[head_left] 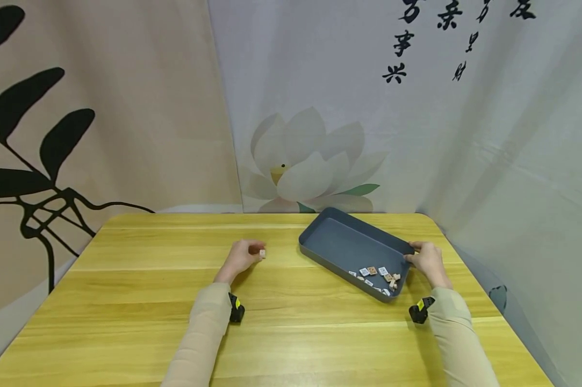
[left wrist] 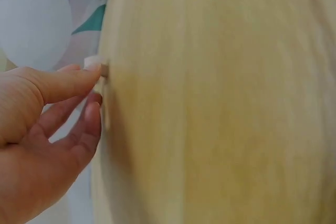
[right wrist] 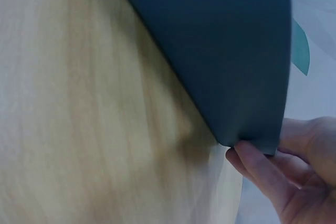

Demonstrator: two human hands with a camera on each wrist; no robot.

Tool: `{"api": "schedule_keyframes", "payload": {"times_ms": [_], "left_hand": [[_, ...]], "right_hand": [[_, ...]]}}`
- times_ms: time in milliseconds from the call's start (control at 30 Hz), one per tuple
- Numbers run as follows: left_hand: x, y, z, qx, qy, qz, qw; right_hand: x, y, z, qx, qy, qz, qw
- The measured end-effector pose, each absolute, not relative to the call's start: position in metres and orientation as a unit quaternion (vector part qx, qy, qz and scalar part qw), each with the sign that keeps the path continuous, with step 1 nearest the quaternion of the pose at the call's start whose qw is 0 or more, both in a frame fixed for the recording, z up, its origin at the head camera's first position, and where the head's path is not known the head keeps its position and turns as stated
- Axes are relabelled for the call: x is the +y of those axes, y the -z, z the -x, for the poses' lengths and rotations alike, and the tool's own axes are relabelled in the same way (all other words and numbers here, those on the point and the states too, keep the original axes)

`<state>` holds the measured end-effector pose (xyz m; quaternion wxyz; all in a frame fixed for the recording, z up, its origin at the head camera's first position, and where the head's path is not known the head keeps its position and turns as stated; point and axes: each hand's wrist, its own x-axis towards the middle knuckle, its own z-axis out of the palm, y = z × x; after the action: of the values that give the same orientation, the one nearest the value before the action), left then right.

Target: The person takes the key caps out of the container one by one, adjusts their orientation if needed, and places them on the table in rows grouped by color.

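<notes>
In the head view my left hand (head_left: 241, 257) is above the left-middle of the table, pinching a small white block (head_left: 262, 253) between thumb and fingers. The left wrist view shows the block (left wrist: 92, 62) at the thumb tip, partly covered. My right hand (head_left: 428, 262) grips the right end of a dark grey rectangular tray (head_left: 346, 236). Inside the tray, several small white and brown tiles (head_left: 372, 271) lie gathered at the near right corner; their markings are too small to read. In the right wrist view, fingers (right wrist: 257, 166) hold the tray's edge from below and the side.
The wooden table (head_left: 141, 301) reaches back to a hanging curtain (head_left: 291, 70) printed with a lotus and characters. A black camera (head_left: 236, 308) is strapped at the left wrist, another camera (head_left: 421, 310) at the right.
</notes>
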<state>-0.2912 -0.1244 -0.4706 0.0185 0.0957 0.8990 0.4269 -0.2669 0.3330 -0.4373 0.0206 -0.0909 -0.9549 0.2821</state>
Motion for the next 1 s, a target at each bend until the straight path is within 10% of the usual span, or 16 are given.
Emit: {"api": "schedule_keyframes", "payload": {"times_ms": [367, 1000], "left_hand": [[-0.044, 0.431, 0.283, 0.903, -0.35, -0.218, -0.12], [0.083, 0.44, 0.268, 0.879, -0.231, -0.397, 0.128]], "right_hand": [[0.333, 0.436, 0.267, -0.955, -0.282, 0.094, 0.016], [0.333, 0.438, 0.267, -0.952, -0.29, 0.097, 0.014]]}}
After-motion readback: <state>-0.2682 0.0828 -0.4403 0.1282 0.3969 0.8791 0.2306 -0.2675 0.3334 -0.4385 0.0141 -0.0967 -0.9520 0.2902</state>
